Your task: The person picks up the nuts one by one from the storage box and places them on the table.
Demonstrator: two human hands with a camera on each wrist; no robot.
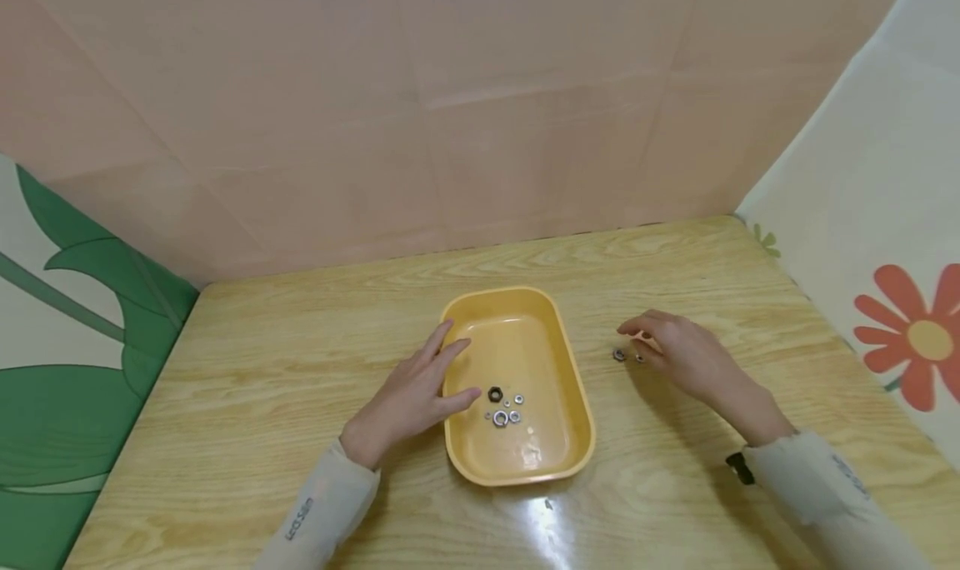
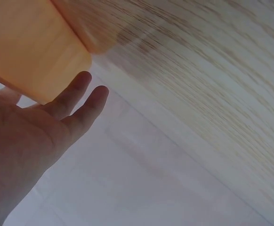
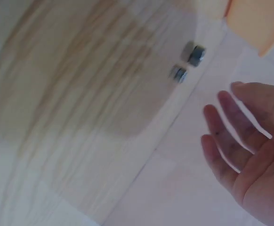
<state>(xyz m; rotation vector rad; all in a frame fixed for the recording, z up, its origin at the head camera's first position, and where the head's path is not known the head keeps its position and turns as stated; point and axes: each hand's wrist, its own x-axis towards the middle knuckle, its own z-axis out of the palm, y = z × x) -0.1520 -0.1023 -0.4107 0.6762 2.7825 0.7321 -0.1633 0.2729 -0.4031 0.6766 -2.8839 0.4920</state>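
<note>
A yellow plastic tray (image 1: 555, 462) stands on the wooden table with several metal nuts in its near half, among them a dark hex nut (image 1: 496, 394) and a larger silver nut (image 1: 500, 419). At the tray's left rim is my left hand (image 1: 412, 395), fingers spread, with thumb and fingertips reaching over the edge. My right hand (image 1: 686, 357) hovers over the table right of the tray, fingers loosely bent and nothing between them. Close by its fingertips lie a dark-sided nut (image 3: 197, 55) and a smaller silver nut (image 3: 178, 74), both apart from the hand in the right wrist view.
The light wooden table (image 1: 300, 328) meets a pinkish cloth backdrop (image 1: 420, 137) at the back. Panels printed with green leaves (image 1: 60, 420) and a red flower (image 1: 926, 337) border the left and right sides. Glare shows on the table before the tray.
</note>
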